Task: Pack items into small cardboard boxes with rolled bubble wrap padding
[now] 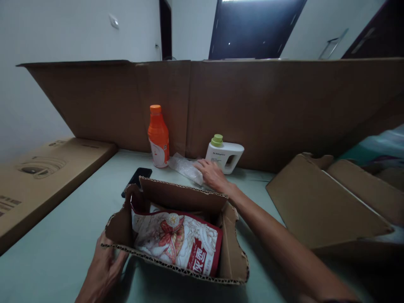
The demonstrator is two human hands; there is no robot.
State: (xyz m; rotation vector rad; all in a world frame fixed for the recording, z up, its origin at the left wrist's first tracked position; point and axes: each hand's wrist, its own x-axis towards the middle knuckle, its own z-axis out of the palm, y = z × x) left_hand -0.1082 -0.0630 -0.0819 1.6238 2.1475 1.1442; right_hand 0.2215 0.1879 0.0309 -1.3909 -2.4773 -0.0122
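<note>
On the pale desk, an open cardboard box holding a red printed bag is gripped at its near-left corner by the left hand. Beyond it, the right hand rests on a clear plastic packet, fingers spread flat. An orange bottle, white jug and black phone are ranged before a cardboard wall.

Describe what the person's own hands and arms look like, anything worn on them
Both the left hand and the right hand are bare: no gloves, and no rings or watch that I can make out. The right forearm is uncovered along its visible length, with only a dark edge, perhaps a sleeve, at the bottom frame border. Only the left wrist shows, also uncovered.
</note>
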